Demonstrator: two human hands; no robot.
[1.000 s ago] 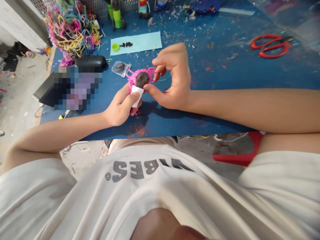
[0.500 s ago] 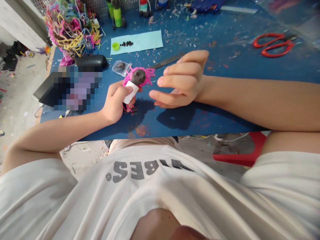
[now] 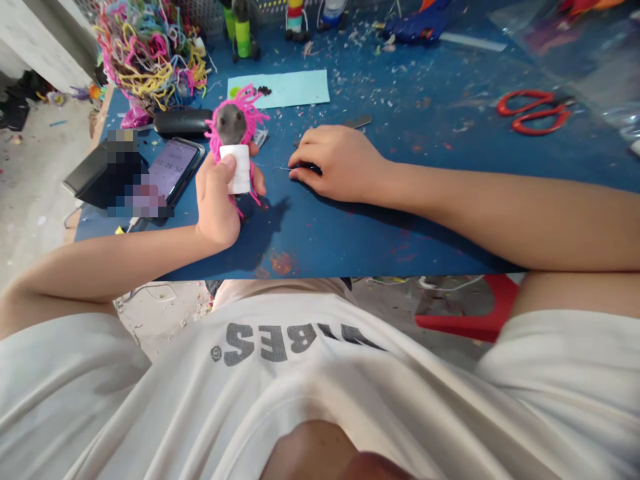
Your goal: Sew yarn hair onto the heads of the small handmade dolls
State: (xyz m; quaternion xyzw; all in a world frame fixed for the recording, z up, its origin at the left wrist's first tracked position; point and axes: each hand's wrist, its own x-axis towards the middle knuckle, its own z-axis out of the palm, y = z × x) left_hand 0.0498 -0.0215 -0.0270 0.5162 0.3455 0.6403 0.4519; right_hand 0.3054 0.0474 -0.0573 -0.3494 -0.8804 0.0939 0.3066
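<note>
My left hand [image 3: 220,193] is wrapped round a small doll [image 3: 234,168] with a white tube-shaped body. The doll has a dark grey head and bright pink yarn hair, and it stands upright with its head above my thumb. My right hand [image 3: 337,162] lies low over the blue table, fingers curled and thumb and forefinger pinched together. A thin pale strand or needle-like piece [image 3: 283,168] sticks out from those fingertips toward the doll. Just behind this hand, part of a flat dark metal tool [image 3: 358,122] shows.
A light blue paper strip [image 3: 300,90] bears small black beads. Red-handled scissors [image 3: 540,127] lie at right. A phone [image 3: 175,167], a black case [image 3: 183,123] and a yarn heap [image 3: 150,60] are at left. Several small figures, one green [image 3: 243,39], stand at the back.
My left hand has raised the doll and moved it left, turning its head upright. My right hand has lowered toward the table and turned, its back now facing up.
</note>
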